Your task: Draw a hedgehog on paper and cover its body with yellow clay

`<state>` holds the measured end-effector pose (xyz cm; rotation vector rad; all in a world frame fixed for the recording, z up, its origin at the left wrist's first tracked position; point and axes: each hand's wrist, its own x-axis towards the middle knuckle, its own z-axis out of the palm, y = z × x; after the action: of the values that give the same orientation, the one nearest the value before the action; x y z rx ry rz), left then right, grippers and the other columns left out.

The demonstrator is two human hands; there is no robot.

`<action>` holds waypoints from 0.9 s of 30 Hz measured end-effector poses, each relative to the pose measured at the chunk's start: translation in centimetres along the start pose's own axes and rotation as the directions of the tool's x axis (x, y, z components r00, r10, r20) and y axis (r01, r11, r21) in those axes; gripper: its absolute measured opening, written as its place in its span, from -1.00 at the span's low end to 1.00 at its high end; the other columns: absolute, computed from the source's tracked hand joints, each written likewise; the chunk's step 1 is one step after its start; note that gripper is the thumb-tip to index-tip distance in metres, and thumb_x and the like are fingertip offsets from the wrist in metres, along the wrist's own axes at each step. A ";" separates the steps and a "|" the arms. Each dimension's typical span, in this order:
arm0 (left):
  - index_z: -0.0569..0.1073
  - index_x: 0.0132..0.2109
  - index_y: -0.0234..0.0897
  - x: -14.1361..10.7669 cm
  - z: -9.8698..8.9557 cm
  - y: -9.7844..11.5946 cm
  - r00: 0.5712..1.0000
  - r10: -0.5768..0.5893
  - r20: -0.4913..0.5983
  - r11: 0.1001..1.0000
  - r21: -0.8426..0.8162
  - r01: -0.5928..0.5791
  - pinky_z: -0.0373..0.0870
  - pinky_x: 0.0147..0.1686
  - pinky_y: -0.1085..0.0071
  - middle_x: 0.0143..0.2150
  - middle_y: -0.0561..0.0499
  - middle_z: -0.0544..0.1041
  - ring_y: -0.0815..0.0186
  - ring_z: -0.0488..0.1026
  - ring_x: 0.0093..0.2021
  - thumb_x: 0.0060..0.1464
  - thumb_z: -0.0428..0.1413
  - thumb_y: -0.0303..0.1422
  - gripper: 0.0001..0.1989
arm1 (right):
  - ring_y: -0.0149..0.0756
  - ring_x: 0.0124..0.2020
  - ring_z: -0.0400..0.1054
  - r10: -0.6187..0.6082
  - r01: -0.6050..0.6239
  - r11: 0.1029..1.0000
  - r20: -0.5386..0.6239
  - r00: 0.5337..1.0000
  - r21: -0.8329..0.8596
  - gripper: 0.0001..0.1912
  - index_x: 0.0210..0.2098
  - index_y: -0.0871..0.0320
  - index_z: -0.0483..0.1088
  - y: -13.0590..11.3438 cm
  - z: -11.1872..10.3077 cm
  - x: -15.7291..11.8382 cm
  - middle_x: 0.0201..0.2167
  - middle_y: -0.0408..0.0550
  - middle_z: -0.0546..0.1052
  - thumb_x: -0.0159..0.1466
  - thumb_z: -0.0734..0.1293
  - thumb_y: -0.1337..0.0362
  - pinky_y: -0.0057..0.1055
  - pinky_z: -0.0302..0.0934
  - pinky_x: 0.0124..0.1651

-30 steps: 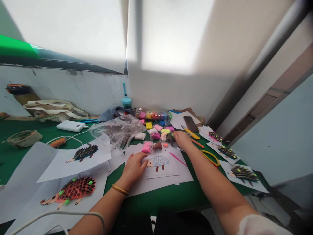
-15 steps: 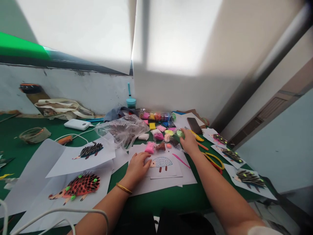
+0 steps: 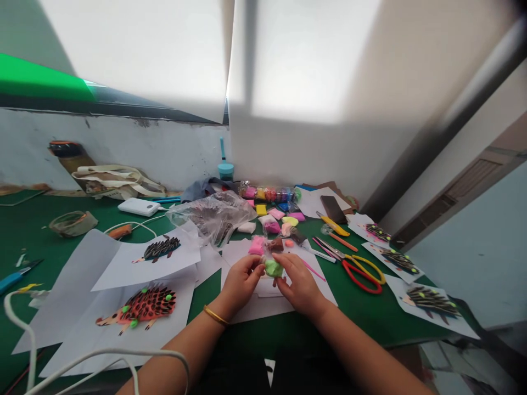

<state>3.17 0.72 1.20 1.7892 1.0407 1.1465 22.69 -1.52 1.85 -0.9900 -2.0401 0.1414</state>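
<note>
Clay [image 3: 273,268], light green, sits pinched between the left hand [image 3: 239,282] and right hand [image 3: 302,284]. Both hands' fingers [image 3: 287,261] curl nearly closed around it.

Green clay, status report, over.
Left hand and right hand: both gripping green clay. Clay: above paper. In the way: hands cover part of the paper.

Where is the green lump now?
In the head view, the green lump is below centre, held between the left hand and right hand, over white paper.
</note>
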 end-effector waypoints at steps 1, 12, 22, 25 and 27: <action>0.46 -0.18 -0.26 0.0 0.1 -0.1 1.000 -0.008 -0.009 0.999 -0.045 0.008 0.43 -0.25 0.38 -0.30 0.00 0.52 0.29 0.48 -0.30 0.20 0.07 -0.26 -0.83 | -0.06 0.12 0.27 0.005 -0.005 1.000 -0.006 1.000 -0.010 -0.36 0.28 0.01 0.13 0.2 0.1 -0.1 0.09 0.09 0.39 0.23 0.30 0.39 -0.01 0.26 0.13; 0.44 -0.30 -0.28 -0.2 -0.1 1.4 0.994 -0.048 0.097 0.985 -0.159 0.063 0.38 -0.30 0.42 -0.42 0.01 0.52 0.33 0.47 -0.38 0.22 0.05 -0.21 -0.76 | -0.10 -0.05 0.37 0.020 -0.022 1.000 0.069 0.997 0.017 -0.63 0.12 0.07 0.28 0.0 -0.3 -0.8 -0.06 0.06 0.50 0.32 0.27 0.28 -0.10 0.30 -0.01; 0.43 -0.29 -0.29 0.1 -0.1 1.7 0.987 -0.108 0.120 0.970 -0.204 0.131 0.40 -0.31 0.39 -0.41 0.02 0.49 0.32 0.47 -0.39 0.16 0.08 -0.19 -0.76 | -0.10 -0.06 0.37 0.022 -0.022 1.000 0.026 0.999 0.000 -0.62 0.10 0.06 0.30 0.2 0.1 -1.0 -0.07 0.05 0.50 0.29 0.28 0.30 -0.09 0.31 -0.01; 0.41 -0.26 -0.28 0.0 0.1 1.3 0.985 -0.103 0.141 0.958 -0.252 0.136 0.42 -0.31 0.39 -0.39 0.03 0.47 0.33 0.47 -0.38 0.11 0.16 -0.20 -0.77 | -0.06 -0.01 0.35 0.022 -0.021 0.999 0.018 1.000 -0.030 -0.58 0.12 0.06 0.30 0.2 0.2 -1.0 -0.02 0.08 0.46 0.26 0.29 0.31 -0.05 0.30 0.03; 0.39 -0.26 -0.28 0.0 0.2 1.1 0.981 -0.097 0.167 0.952 -0.273 0.140 0.41 -0.33 0.41 -0.39 0.05 0.45 0.34 0.45 -0.39 0.10 0.17 -0.20 -0.77 | -0.05 0.00 0.34 0.017 -0.015 0.999 0.033 0.999 -0.049 -0.56 0.13 0.07 0.29 0.1 0.3 -1.0 -0.01 0.10 0.44 0.25 0.29 0.32 -0.04 0.30 0.03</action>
<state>3.58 0.24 2.16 1.5394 0.8356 1.0124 22.88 -2.08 1.01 -1.0411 -2.0747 0.1174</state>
